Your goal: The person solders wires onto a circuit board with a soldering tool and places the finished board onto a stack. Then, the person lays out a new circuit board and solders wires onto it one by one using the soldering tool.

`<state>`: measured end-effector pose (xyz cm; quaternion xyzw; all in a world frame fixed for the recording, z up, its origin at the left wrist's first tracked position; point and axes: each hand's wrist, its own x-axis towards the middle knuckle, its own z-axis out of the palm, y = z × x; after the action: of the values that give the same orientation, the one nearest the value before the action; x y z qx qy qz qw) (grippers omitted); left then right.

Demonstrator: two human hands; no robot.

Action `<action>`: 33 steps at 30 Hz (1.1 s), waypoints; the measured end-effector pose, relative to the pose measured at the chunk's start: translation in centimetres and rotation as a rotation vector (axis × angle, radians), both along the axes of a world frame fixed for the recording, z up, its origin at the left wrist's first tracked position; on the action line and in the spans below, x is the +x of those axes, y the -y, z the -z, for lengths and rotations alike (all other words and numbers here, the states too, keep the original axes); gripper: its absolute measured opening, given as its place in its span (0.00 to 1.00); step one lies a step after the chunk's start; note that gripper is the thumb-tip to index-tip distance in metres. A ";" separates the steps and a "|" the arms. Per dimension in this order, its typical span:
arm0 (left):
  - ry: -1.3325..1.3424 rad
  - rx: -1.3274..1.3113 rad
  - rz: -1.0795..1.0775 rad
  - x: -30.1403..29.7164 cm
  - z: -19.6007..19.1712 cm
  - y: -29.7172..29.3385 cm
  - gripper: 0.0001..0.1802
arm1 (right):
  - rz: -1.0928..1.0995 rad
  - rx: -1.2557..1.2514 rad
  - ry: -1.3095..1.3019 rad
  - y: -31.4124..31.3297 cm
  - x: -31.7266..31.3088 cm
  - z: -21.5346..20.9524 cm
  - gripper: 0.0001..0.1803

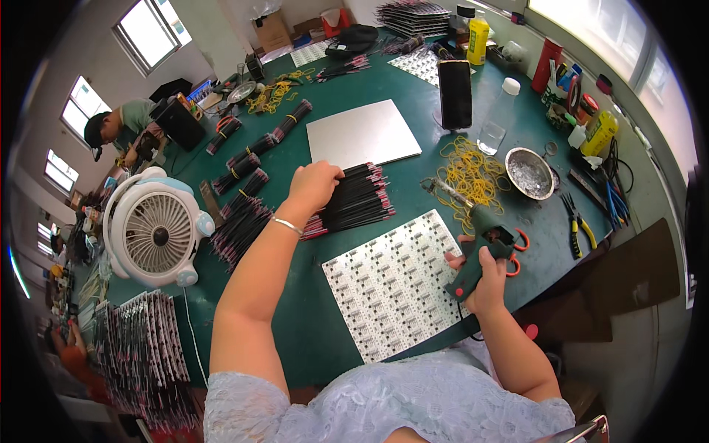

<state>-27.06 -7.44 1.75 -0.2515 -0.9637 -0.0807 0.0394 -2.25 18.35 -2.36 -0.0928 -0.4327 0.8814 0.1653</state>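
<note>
My left hand [313,184] reaches forward and rests on a loose pile of thin black wires with red tips [358,201], its fingers closed over their near ends. My right hand [481,272] grips the handle of a dark green soldering gun [480,240], whose metal tip [437,188] points away toward a heap of yellow rubber bands [470,177]. Between my hands lies a white panel of small circuit boards [395,280] on the green table [310,325].
A white desk fan [156,229] stands at the left, with bundled black wires [244,184] behind it. A grey flat board [362,134], a black phone on a stand [455,92], a metal bowl [529,173] and pliers [576,221] lie beyond. Another person [122,125] works at the far left.
</note>
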 end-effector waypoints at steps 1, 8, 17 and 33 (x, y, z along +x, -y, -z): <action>0.007 -0.021 0.013 0.2 -0.2 0.5 0.11 | -0.005 0.001 0.000 -0.1 -0.5 0.1 0.22; -0.030 0.880 -0.080 2.9 2.3 4.8 0.23 | 0.009 -0.023 0.015 -0.2 -0.7 -0.3 0.21; 0.087 0.991 -0.213 4.3 3.5 5.8 0.32 | -0.012 0.022 -0.007 -0.4 -0.6 -0.2 0.22; -0.058 0.086 0.303 17.3 2.0 3.1 0.42 | -0.131 -0.036 0.037 -0.8 -1.1 -0.5 0.21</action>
<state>-9.73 -10.56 -0.23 -0.3944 -0.9088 -0.1196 0.0654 -3.38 19.20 -1.87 -0.0836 -0.4251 0.8960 0.0976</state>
